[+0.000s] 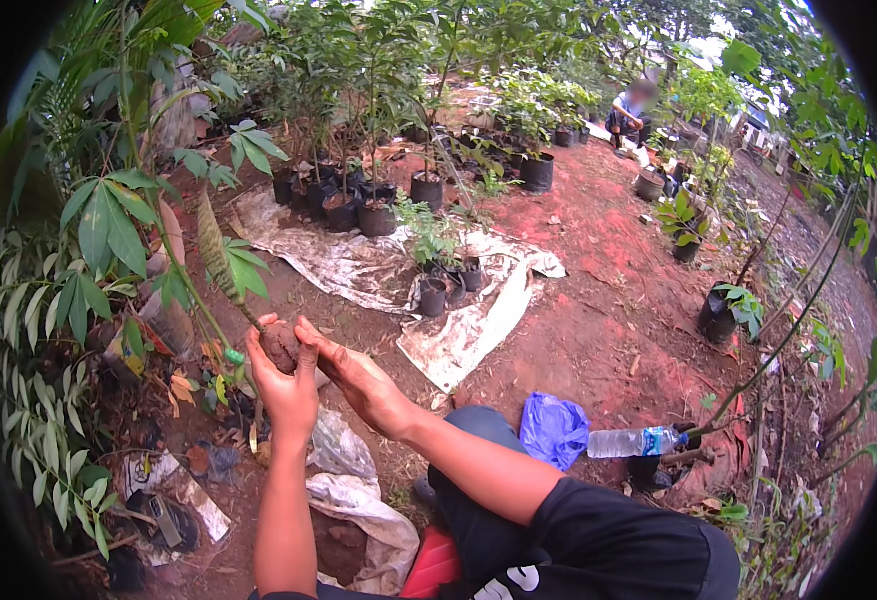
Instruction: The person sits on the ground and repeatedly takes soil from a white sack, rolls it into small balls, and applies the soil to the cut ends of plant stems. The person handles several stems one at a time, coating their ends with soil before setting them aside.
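Observation:
Between my two hands is a ball of brown soil [279,346]. My left hand [290,397] cups it from the near left side, thumb up along its edge. My right hand [360,386] lies flat-fingered against its right side, so both palms hide part of it. A mottled green, pointed leaf [217,244] on a thin stalk rises from the ball and leans up and left; where the stalk enters is partly covered by my fingers. Below my forearms, an open white sack [390,525] holds dark soil [339,544].
Potted saplings [378,217] and a dirty white sheet [468,330] lie ahead. A blue plastic bag [555,431] and a water bottle [630,442] are at my right. Cassava-like leaves [112,221] crowd the left. Another person [628,116] squats far back.

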Demonstrator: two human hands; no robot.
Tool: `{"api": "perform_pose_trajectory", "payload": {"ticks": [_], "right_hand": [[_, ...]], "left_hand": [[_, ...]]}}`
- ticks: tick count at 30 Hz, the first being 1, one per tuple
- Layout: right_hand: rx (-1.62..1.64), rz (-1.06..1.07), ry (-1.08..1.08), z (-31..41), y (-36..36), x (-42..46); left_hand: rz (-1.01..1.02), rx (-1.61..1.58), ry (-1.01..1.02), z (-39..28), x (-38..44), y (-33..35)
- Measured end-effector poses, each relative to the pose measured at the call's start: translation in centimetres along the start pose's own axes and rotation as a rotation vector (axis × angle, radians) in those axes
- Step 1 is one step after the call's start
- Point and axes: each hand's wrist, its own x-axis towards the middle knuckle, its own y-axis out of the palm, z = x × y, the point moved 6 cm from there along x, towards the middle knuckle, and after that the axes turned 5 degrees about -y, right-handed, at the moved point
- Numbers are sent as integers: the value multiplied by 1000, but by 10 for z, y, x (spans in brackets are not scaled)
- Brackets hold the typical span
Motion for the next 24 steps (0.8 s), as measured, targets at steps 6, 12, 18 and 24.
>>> {"api": "perform_pose_trajectory", "payload": {"ticks": [6, 12, 18, 24], "right_hand": [[-269, -27, 6, 11, -18, 5], [-246, -624, -125, 8, -41, -3], [-103, -609, -150, 7, -40, -7], [-57, -395, -66, 9, -47, -2]], "left_hand": [[-7, -105, -41, 6, -2, 1], [303, -232, -181, 0, -23, 37], [527, -98, -148, -23, -38, 57], [429, 19, 43, -43, -37, 59]]}}
